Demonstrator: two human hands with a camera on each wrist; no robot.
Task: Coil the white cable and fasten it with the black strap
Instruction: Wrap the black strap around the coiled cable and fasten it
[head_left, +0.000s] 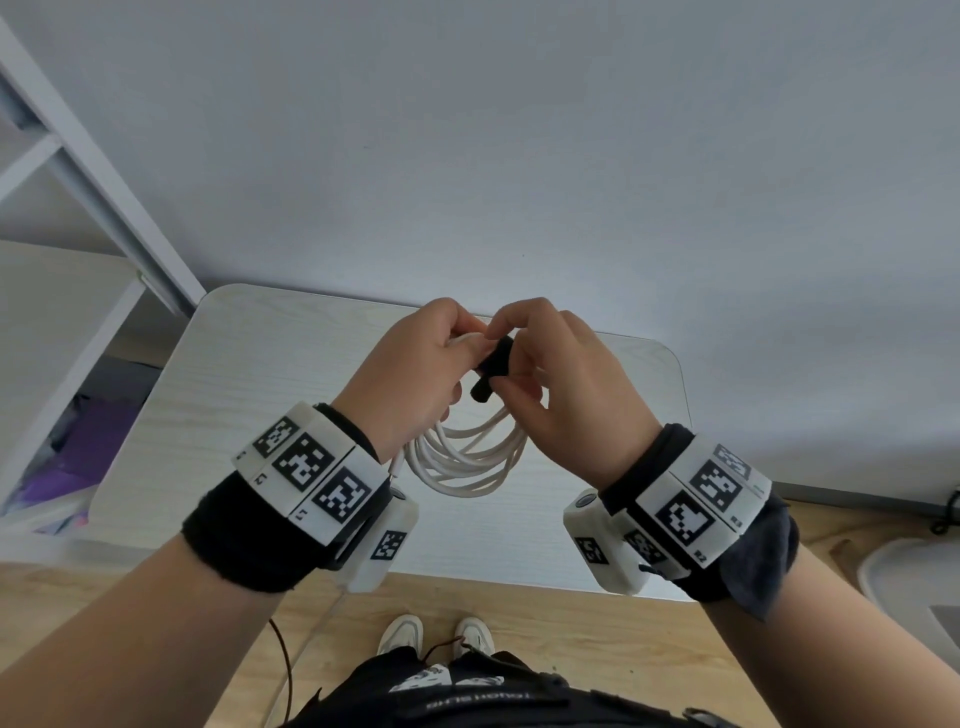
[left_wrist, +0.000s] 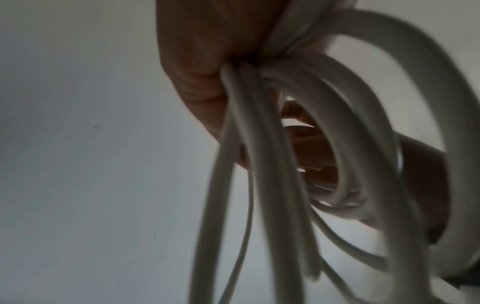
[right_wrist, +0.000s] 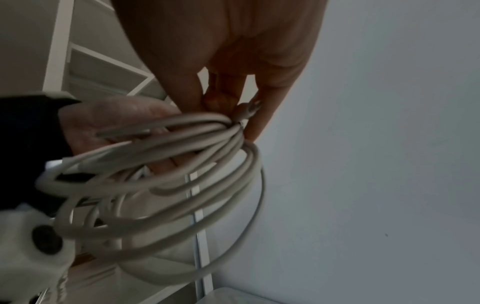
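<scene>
The white cable (head_left: 462, 457) hangs in several loops below both hands, held up above the small table (head_left: 234, 395). My left hand (head_left: 421, 364) grips the top of the bundle, its fingers curled round the strands; the loops (left_wrist: 298, 164) fill the left wrist view. My right hand (head_left: 540, 364) pinches the black strap (head_left: 491, 366) right against the top of the coil, with one strap end sticking down. In the right wrist view the coil (right_wrist: 166, 185) hangs under my right hand's fingers (right_wrist: 257, 115); the strap is hidden there.
A white shelf frame (head_left: 88, 171) stands at the left beside the pale wall. A wooden floor and my shoes (head_left: 436, 634) show below the table's near edge. A white round object (head_left: 909, 577) sits at the lower right.
</scene>
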